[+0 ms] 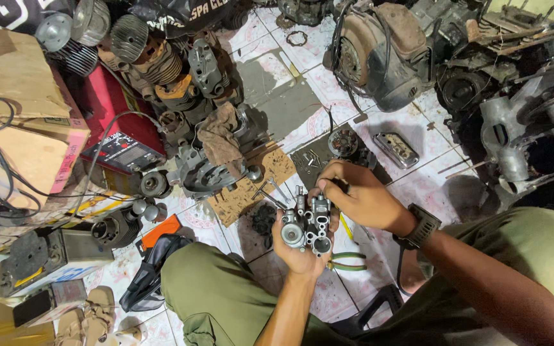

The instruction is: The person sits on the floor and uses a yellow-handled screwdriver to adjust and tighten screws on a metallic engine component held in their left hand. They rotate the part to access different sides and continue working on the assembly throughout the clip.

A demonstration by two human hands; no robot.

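My left hand (297,255) cradles a grey metal carburettor (306,221) from below, held upright above the tiled floor between my knees. My right hand (354,195) rests on the carburettor's top right side, fingers curled and pinched over a small part there; what is in the fingertips is too small to tell. A dark watch (422,225) sits on my right wrist. Green-handled pliers (346,261) lie on the floor just under my hands.
A wooden board (251,186) with loose tools lies ahead. Engine cylinders (155,61), a rag-covered engine block (216,154), a red machine (113,122) and cardboard boxes (20,109) crowd the left. A rusty engine (379,51) and metal frames (527,122) fill the right.
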